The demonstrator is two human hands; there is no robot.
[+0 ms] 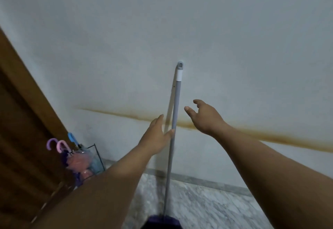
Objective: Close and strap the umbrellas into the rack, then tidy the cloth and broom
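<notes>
A broom with a long grey handle (175,102) leans upright against the white wall, its white-capped tip touching the wall and its purple head (160,222) at the bottom edge. My left hand (157,135) is flat and open, fingertips touching the handle's left side. My right hand (205,116) hovers open just right of the handle, fingers spread, holding nothing. At the left, a black wire rack (98,156) holds closed umbrellas (77,164) with purple, pink and blue hooked handles. No cloth is in sight.
A brown wooden door (23,129) fills the left side next to the rack. The white wall (234,39) carries a brownish stain line (270,136) across it. Marble floor (207,205) spreads below, with a grey skirting strip along the wall.
</notes>
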